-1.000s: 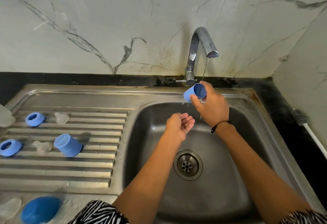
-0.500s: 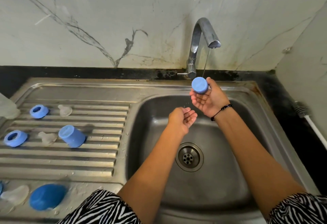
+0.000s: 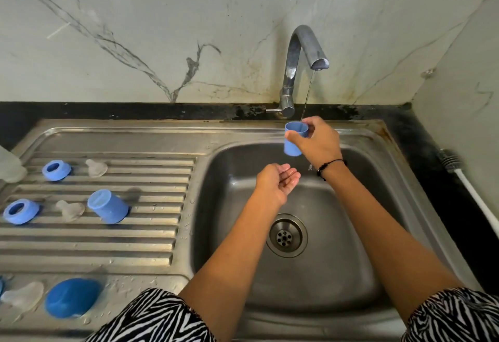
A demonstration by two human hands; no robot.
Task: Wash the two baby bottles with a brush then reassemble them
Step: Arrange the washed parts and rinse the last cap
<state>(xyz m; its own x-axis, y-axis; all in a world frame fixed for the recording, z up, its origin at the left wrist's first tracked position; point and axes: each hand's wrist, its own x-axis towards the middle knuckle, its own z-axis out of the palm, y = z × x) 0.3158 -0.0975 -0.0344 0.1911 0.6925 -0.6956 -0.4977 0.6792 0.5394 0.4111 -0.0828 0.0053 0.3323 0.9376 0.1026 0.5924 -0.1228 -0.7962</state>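
Observation:
My right hand [image 3: 318, 143] grips a small blue bottle cap [image 3: 294, 139] upright, mouth up, under a thin stream from the tap [image 3: 303, 52]. Below it, over the sink basin [image 3: 351, 233], my left hand [image 3: 278, 181] is empty, palm up with wet, loosely curled fingers. On the drainboard [image 3: 94, 236] lie a second blue cap [image 3: 108, 206] upside down, two blue screw rings [image 3: 56, 170] [image 3: 20, 211] and two clear teats [image 3: 95, 168] [image 3: 70, 209]. A clear bottle [image 3: 9, 166] shows at the left edge. The white-handled bottle brush [image 3: 459, 174] lies on the counter at right.
A blue rounded piece [image 3: 71, 305] and a clear piece [image 3: 23, 297] lie on the sink's front left corner. The drain [image 3: 286, 235] sits mid-basin. A marble wall rises behind, with a side wall at right.
My right hand turned the blue cap over from closed end up to mouth up beneath the stream. My left hand stayed below it.

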